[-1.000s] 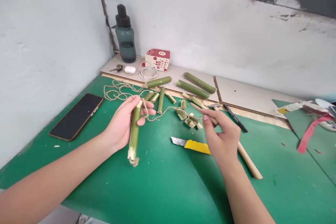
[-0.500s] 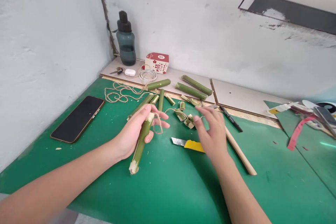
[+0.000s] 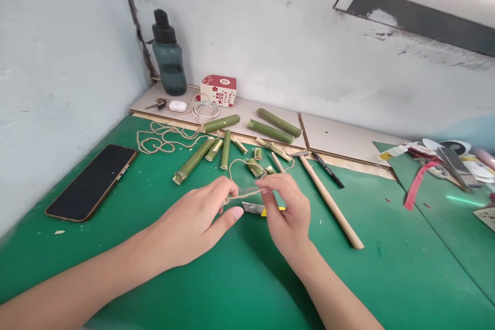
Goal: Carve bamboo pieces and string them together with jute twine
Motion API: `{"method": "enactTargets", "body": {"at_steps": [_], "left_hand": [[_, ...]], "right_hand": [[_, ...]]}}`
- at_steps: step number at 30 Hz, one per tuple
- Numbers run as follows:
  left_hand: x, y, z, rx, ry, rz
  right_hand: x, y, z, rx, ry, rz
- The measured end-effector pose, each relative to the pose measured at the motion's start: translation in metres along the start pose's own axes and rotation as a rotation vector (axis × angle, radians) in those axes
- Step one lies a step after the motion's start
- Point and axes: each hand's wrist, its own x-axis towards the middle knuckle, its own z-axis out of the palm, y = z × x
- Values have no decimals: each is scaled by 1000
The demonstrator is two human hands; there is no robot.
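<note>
My left hand (image 3: 193, 224) and my right hand (image 3: 288, 211) hover close together over the green mat (image 3: 240, 273). Both pinch the same piece of tan twine (image 3: 243, 194), which stretches between their fingertips and loops up toward the bamboo scraps. I cannot see the bamboo tube my left hand held before; the back of that hand hides its palm. A yellow utility knife (image 3: 253, 208) lies on the mat right under the two hands, mostly covered by my right hand.
Several green bamboo pieces (image 3: 193, 160) and short offcuts (image 3: 255, 167) lie beyond the hands, with coiled twine (image 3: 158, 139), a wooden-handled hammer (image 3: 328, 201) and a black pen (image 3: 327, 168). A phone (image 3: 91, 181) lies left. A bottle (image 3: 168, 54), a red-and-white box (image 3: 218, 89) and earbuds case (image 3: 177, 105) stand at the back.
My left hand has turned palm-down and now pinches twine; the bamboo tube it held is out of sight. My right hand moved left and took hold of the twine. The camera shifted right.
</note>
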Motion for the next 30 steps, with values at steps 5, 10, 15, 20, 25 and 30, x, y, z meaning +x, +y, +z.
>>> {"method": "enactTargets", "body": {"at_steps": [5, 10, 15, 20, 25, 30], "left_hand": [[1, 1, -9, -128, -211, -91], [8, -2, -15, -812, -103, -147], [26, -8, -25, -1428, 310, -247], [27, -14, -24, -1419, 269, -229], [11, -5, -19, -892, -251, -134], [3, 1, -18, -480, -405, -55]], "right_hand": [[13, 15, -20, -180, 120, -33], [15, 21, -24, -319, 194, 72], [-3, -11, 2, -207, 67, -105], [-20, -26, 23, 75, -329, 80], [-9, -18, 16, 671, -365, 589], [3, -17, 7, 862, -299, 762]]}}
